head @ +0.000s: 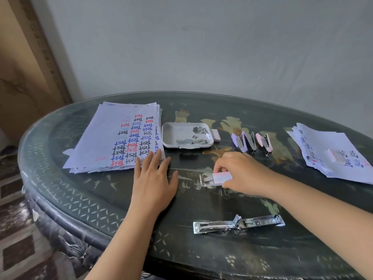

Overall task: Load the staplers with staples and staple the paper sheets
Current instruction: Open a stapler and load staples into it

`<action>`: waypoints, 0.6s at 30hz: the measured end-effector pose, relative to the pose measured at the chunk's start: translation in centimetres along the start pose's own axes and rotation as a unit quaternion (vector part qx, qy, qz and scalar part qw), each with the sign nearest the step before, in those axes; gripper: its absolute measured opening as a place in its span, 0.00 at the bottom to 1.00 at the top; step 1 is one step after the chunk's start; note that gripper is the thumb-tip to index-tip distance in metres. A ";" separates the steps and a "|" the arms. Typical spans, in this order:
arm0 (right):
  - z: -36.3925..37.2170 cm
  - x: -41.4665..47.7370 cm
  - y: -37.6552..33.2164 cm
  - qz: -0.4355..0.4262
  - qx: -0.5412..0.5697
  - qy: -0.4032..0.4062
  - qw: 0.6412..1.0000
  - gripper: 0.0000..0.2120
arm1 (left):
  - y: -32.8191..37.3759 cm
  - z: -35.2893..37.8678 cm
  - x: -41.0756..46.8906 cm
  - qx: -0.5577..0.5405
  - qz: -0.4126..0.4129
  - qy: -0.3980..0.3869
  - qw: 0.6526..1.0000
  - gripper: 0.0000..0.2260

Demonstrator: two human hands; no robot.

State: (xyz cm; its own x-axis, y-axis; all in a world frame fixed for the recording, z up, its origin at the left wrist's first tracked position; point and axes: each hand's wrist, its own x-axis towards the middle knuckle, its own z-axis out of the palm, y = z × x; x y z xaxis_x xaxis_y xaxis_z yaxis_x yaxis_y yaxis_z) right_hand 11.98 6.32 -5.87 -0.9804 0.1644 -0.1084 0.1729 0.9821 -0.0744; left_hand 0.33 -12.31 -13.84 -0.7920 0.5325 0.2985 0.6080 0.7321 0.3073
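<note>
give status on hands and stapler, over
Left hand flat on table, touching paper stack. Right hand grips staple box. Metal stapler lies open near front edge, untouched. Nothing between them.

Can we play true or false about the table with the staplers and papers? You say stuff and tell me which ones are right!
1. The right hand holds a staple box. True.
2. The silver stapler stands upright and closed. False: it lies opened out flat on the table.
3. The white tray has loose staples in it. True.
4. The left hand is picking up a purple stapler. False: it lies flat, with fingertips on the near corner of the left paper stack.
5. A small box sits on the right paper stack. True.
</note>
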 end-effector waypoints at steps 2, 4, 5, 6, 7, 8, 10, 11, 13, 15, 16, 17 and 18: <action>0.5 -0.2 0.0 0.001 0.017 -0.005 1.000 0.17 | 0.0 0.0 0.0 -0.002 0.001 0.003 1.000 0.24; 0.8 -0.2 0.0 0.009 0.081 0.005 0.997 0.14 | -0.1 0.0 -0.1 -0.005 0.003 0.006 1.000 0.24; 0.9 0.0 -0.1 0.012 0.108 0.019 0.994 0.10 | -0.1 0.1 -0.1 -0.006 0.004 0.007 1.000 0.24; 1.0 0.2 -0.2 0.012 0.117 0.035 0.992 0.08 | -0.2 0.1 0.0 -0.007 0.005 0.010 1.000 0.24; 1.1 0.5 -0.3 0.011 0.108 0.044 0.993 0.07 | -0.2 0.2 0.0 -0.008 0.006 0.011 1.000 0.24; 1.2 0.7 -0.4 0.009 0.094 0.046 0.994 0.07 | -0.2 0.2 0.0 -0.008 0.006 0.012 1.000 0.24; 1.3 1.1 -0.8 0.002 0.072 0.039 0.997 0.08 | -0.2 0.3 0.0 -0.005 0.006 0.011 1.000 0.24; 1.4 1.3 -0.9 -0.004 0.063 0.039 0.997 0.08 | -0.3 0.3 0.0 -0.004 0.006 0.011 1.000 0.24; 1.4 1.6 -1.0 -0.021 0.033 0.042 0.998 0.08 | -0.4 0.3 0.0 -0.006 0.007 0.012 1.000 0.24; 1.2 1.7 -1.0 -0.039 0.011 0.046 0.998 0.09 | -0.4 0.4 0.0 -0.009 0.009 0.015 1.000 0.23; 1.1 1.6 -0.9 -0.044 0.012 0.049 0.998 0.09 | -0.4 0.4 0.1 -0.010 0.011 0.017 1.000 0.23; 0.9 1.5 -0.8 -0.044 0.026 0.052 0.997 0.09 | -0.4 0.5 0.2 -0.011 0.013 0.020 1.000 0.23; 0.8 1.3 -0.7 -0.041 0.052 0.054 0.996 0.09 | -0.5 0.5 0.2 -0.011 0.017 0.025 0.999 0.23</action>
State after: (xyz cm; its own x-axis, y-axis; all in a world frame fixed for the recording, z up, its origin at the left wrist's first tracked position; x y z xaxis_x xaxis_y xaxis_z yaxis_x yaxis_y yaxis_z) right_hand 10.67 5.79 -6.73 -0.9950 0.0989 0.0098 0.0955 0.9786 -0.1824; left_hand -0.13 -12.34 -14.36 -0.7678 0.5346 0.3530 0.6357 0.7042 0.3162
